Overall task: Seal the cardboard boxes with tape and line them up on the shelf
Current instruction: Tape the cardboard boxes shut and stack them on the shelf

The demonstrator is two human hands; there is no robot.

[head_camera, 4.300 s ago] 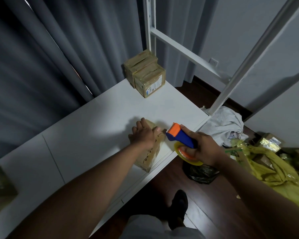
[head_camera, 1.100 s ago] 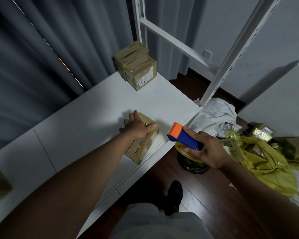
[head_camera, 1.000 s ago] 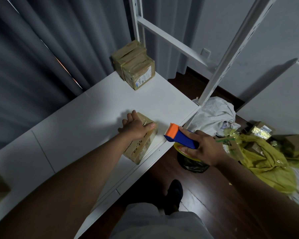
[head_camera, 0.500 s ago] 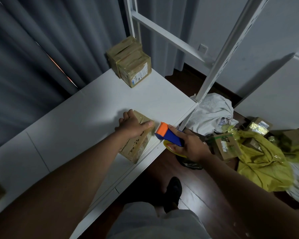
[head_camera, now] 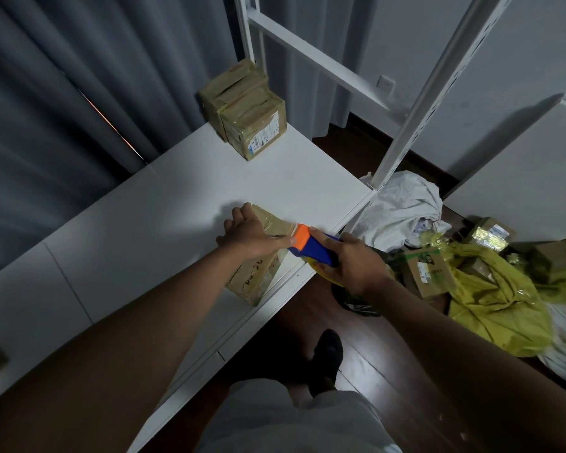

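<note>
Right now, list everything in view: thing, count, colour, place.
cardboard box: one, brown, shelf front edge, under left hand
taped boxes: at least two, brown, shelf far end
tape dispenser: one, blue and orange, at the near box
shelf: one, white
curtain: grey, behind shelf
white cloth: one, floor
yellow bag: one, floor
floor parcels: several, brown
left hand: on box
right hand: grips dispenser

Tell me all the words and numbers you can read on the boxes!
Box under the left hand: dark handwritten marks on its side, too blurred to read.
Front box of the stack on the shelf: white label, print too small.
Box on the floor: white label, print too small.
Nothing can be read.
</note>
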